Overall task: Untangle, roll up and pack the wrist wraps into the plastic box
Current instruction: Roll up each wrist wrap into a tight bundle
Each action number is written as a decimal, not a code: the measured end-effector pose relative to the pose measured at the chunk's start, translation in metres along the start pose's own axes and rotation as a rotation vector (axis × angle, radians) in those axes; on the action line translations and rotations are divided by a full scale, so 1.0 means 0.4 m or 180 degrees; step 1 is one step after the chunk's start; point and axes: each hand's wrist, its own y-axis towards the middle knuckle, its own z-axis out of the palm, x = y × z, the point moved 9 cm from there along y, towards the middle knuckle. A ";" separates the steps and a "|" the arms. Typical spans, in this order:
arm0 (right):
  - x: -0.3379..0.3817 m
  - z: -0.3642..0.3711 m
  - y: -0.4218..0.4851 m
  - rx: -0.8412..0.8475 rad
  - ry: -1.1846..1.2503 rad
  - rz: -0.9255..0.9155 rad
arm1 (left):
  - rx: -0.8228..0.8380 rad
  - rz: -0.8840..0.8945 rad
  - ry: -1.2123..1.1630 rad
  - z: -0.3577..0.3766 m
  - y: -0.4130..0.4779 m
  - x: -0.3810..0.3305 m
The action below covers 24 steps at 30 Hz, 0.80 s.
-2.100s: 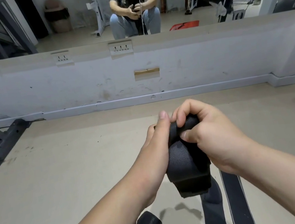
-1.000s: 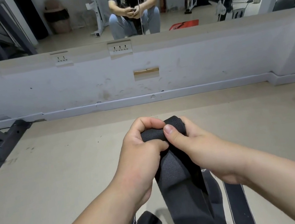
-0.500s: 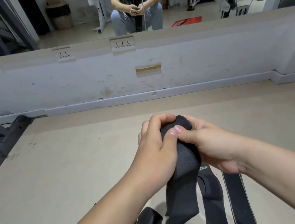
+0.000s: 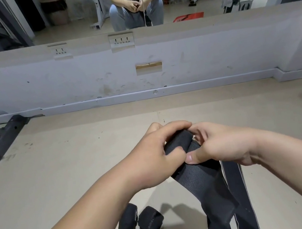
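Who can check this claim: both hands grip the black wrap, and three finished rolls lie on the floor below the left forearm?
Wrong count: the head view shows two finished rolls, not three, on the floor below the left forearm. The left hand and right hand do grip the black wrap.

No text could be read for certain — the rolled wrap (image 4: pixel 151 223), lying just below the left hand (image 4: pixel 154 160), bore pale lettering on its side, too blurred to make out.

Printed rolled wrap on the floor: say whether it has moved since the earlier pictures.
No. The printed roll lies as before, equally far left of the striped strap.
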 end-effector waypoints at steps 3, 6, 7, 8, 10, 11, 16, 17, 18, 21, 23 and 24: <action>-0.018 -0.030 0.006 -0.0247 0.0092 0.0243 | 0.0106 -0.0137 -0.0200 0.007 0.009 0.008; -0.035 -0.032 0.012 -0.0233 -0.0012 0.0438 | 0.0292 -0.0161 -0.0386 0.016 0.007 0.016; -0.037 -0.029 0.011 -0.0205 -0.0135 0.0457 | 0.0388 -0.0154 -0.0383 0.021 0.005 0.016; -0.043 -0.030 0.013 -0.0177 -0.0253 0.0470 | 0.0477 -0.0138 -0.0385 0.025 0.003 0.016; -0.046 -0.035 0.015 -0.0141 -0.0364 0.0498 | 0.0597 -0.0111 -0.0388 0.025 -0.002 0.015; -0.043 -0.035 0.014 -0.0105 -0.0407 0.0495 | 0.0637 -0.0103 -0.0401 0.025 -0.004 0.014; -0.031 -0.040 0.016 -0.0146 -0.0312 0.0424 | 0.0278 -0.0060 -0.0120 0.024 -0.002 0.013; -0.029 -0.040 0.018 -0.0168 -0.0260 0.0398 | 0.0152 -0.0054 -0.0018 0.022 0.001 0.013; -0.027 -0.036 0.019 -0.0184 -0.0223 0.0366 | 0.0068 -0.0046 0.0068 0.023 0.002 0.012; -0.027 -0.024 0.019 -0.0241 -0.0133 0.0298 | 0.0041 -0.0038 0.0257 0.026 0.002 0.010; -0.027 -0.024 0.017 -0.0303 -0.0063 0.0279 | 0.0077 -0.0075 0.0325 0.025 0.001 0.014; -0.027 -0.027 0.015 -0.0337 -0.0042 0.0283 | 0.0113 -0.0126 0.0328 0.027 0.001 0.019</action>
